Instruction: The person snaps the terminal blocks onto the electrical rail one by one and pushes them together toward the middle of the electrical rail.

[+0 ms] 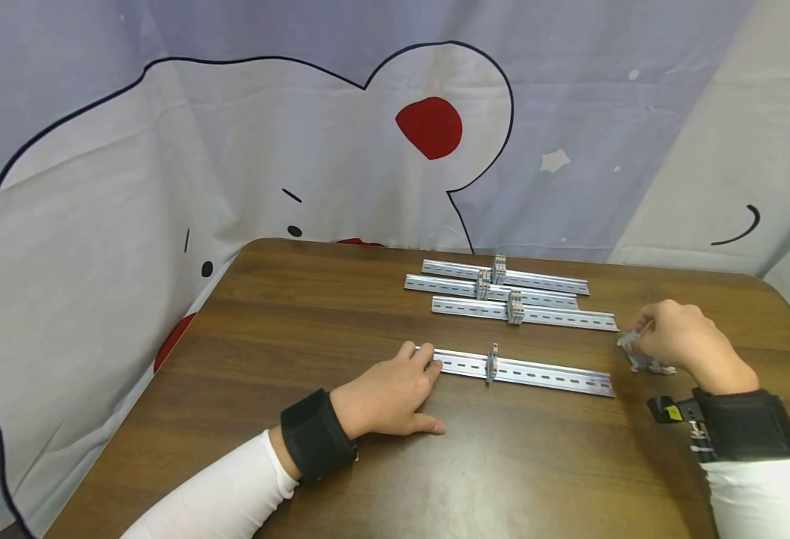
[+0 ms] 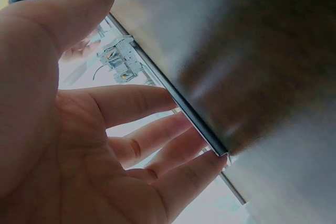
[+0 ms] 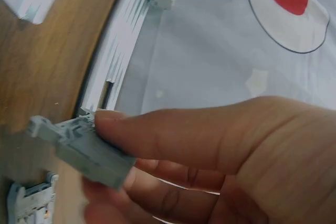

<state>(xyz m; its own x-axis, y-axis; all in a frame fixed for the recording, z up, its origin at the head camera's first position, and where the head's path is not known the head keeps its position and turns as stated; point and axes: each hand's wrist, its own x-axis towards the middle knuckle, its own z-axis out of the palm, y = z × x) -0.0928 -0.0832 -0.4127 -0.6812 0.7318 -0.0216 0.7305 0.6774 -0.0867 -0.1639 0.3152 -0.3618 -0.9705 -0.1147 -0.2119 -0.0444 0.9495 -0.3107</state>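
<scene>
A slotted metal DIN rail lies nearest the person, with a thin terminal block standing clipped on it near the middle. My left hand rests its fingertips on the rail's left end, the thumb spread away over the table. From the left wrist view, the extended fingers touch the rail's edge. Off to the right of the rail, my right hand pinches a grey terminal block between thumb and fingers. Loose terminal blocks lie on the table just below that hand.
Behind the near rail lie three more DIN rails, a front one, a middle one and a rear one, each bearing a cluster of terminal blocks. A patterned curtain hangs behind the brown wooden table.
</scene>
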